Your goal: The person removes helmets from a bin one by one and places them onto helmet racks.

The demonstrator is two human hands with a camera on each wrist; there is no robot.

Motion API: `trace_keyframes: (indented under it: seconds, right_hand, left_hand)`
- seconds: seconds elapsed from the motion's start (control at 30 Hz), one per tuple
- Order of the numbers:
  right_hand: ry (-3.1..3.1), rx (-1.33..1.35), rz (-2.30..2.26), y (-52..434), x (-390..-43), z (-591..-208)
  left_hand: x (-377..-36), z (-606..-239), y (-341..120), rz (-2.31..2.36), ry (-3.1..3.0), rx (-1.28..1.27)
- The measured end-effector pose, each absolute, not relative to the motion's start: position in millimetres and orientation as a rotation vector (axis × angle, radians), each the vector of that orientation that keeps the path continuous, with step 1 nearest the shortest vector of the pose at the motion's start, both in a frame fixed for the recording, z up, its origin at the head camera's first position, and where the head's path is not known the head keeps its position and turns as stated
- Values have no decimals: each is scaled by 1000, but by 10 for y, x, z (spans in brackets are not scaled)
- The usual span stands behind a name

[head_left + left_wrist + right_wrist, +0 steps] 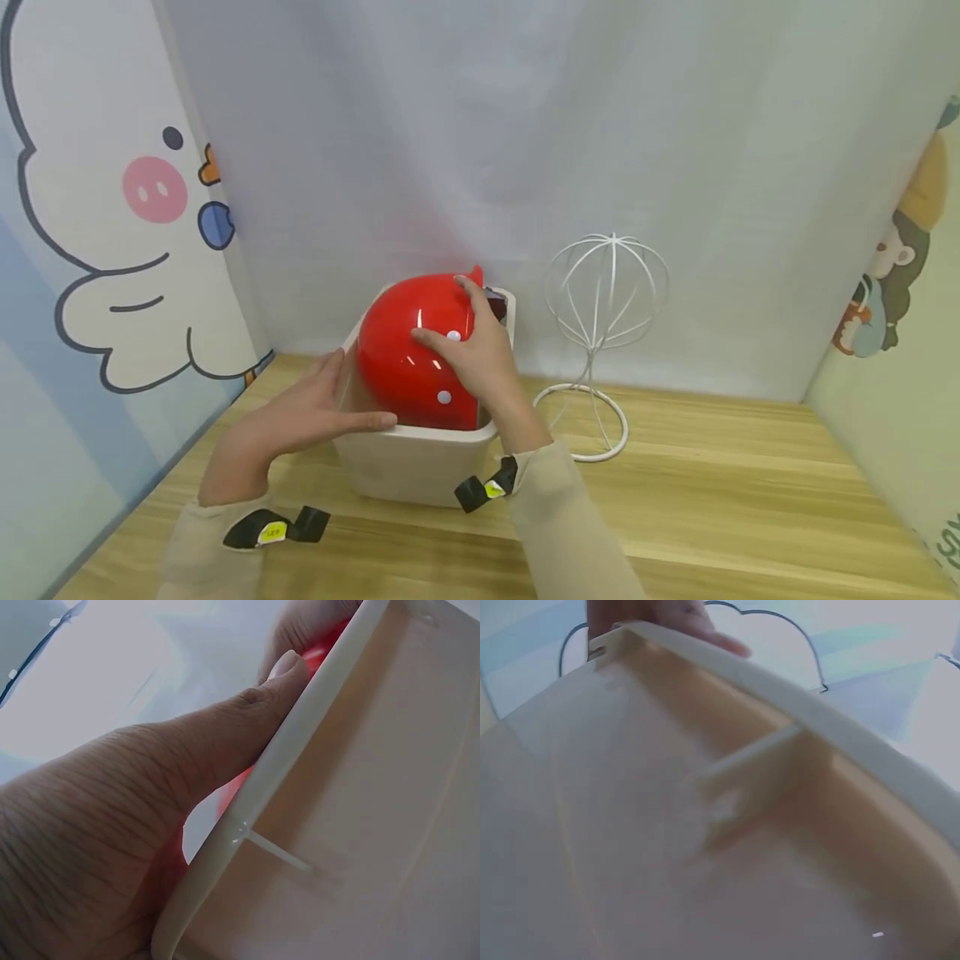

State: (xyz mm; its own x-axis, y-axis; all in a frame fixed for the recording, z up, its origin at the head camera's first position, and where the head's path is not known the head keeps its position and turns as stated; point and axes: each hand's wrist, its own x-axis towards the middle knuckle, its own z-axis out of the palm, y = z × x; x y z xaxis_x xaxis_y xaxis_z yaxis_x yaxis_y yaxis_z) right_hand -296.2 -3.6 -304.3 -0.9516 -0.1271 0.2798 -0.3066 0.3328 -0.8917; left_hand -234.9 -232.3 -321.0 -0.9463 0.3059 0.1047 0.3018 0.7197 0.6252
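Observation:
A glossy red helmet (405, 354) with white round studs and a dark part at its right edge sits tilted in an off-white plastic bin (412, 471). My right hand (483, 350) holds the helmet by its right side, thumb on the shell and index finger near the upper edge; its other fingers are hidden. My left hand (303, 412) rests at the bin's near left corner, its thumb (225, 727) stretched straight along the front rim. In the right wrist view, the bin's outer wall (630, 825) and rim fill most of the picture.
A white wire stand (592, 350) with a round cage top and ring base stands right of the bin on the wooden table (720, 500). Behind hangs a pale curtain (525, 125). Cartoon-printed panels (97, 192) border both sides.

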Motion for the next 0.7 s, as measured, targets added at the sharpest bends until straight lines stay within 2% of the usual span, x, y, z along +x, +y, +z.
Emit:
trace_keyframes:
  seconds: [0.53, 0.7]
  right_hand:
    - [-2021, 641, 1962, 148, -2660, -2796]
    - [-1811, 726, 1994, 257, -2611, -2754]
  left_hand:
    - [-2344, -3114, -2259, 1222, 2844, 678]
    - [-2343, -3139, -2267, 1242, 2827, 608]
